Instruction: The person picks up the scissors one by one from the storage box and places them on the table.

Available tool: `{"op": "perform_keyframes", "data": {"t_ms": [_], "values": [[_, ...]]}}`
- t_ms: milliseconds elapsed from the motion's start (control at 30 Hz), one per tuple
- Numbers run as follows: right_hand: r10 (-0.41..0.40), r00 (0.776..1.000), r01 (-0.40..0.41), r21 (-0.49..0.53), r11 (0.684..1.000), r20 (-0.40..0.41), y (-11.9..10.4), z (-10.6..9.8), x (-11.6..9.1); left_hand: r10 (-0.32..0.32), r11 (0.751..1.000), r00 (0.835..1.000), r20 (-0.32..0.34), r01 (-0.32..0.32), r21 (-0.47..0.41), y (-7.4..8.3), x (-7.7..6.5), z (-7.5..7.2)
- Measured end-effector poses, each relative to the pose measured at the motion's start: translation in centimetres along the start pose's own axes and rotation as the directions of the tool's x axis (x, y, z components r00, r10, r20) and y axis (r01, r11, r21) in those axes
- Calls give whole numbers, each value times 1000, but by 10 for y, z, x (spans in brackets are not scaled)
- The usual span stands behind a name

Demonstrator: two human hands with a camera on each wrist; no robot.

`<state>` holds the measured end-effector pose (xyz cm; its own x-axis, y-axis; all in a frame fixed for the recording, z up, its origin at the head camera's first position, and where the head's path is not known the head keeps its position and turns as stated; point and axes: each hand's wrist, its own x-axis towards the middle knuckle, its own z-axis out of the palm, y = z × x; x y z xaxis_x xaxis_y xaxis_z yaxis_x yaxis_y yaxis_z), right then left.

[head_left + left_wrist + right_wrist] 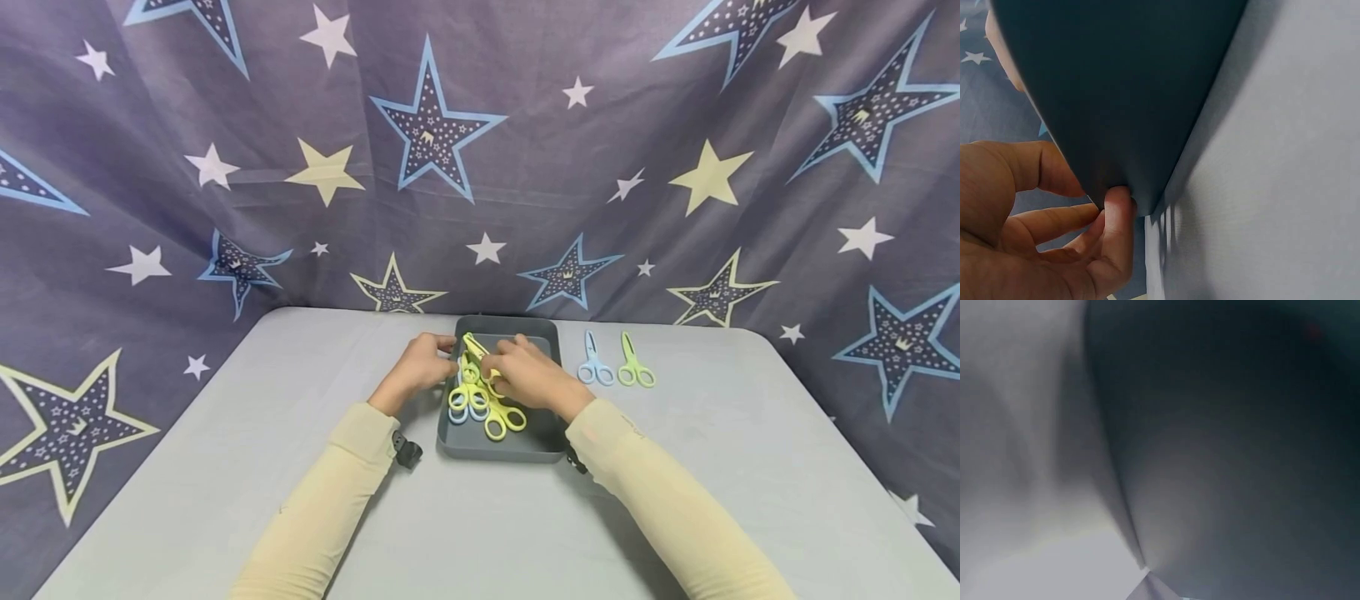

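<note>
A dark grey tray [501, 450] holds a pile of children's scissors. My left hand [423, 362] grips the tray's left wall near its far end; in the left wrist view, the fingers [1119, 219] bend against the outer wall [1116, 112]. My right hand [528, 372] reaches into the tray, fingers curled at a pair of yellow scissors [474, 345] whose tip points toward the far left. Below it lie other yellow scissors [497, 417] and blue scissors [459, 413]. The right wrist view shows the blurred tray wall [1222, 456], with that hand hidden.
Blue scissors [591, 358] and green scissors [632, 360] lie side by side on the white table [480, 533], right of the tray. A star-patterned grey curtain [525, 167] hangs right behind the table's back edge.
</note>
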<state>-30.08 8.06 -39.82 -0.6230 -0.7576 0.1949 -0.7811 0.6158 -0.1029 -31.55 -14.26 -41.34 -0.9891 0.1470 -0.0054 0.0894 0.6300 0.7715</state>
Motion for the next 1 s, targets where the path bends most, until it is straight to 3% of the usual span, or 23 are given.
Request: {"op": "perform_keyframes", "data": {"t_ms": [267, 700, 1000], "values": [[27, 1000, -27, -52, 998, 10, -4, -3, -3, 10, 1000, 1000, -3, -10, 2, 0, 0, 0], [32, 999, -35, -103, 994, -37, -4, -12, -13, 1, 1000, 1000, -4, -1, -12, 2, -2, 1], [66, 996, -71, -80, 994, -67, 5, -22, -23, 0, 1000, 1000, 6, 0, -7, 0, 0, 0]]}}
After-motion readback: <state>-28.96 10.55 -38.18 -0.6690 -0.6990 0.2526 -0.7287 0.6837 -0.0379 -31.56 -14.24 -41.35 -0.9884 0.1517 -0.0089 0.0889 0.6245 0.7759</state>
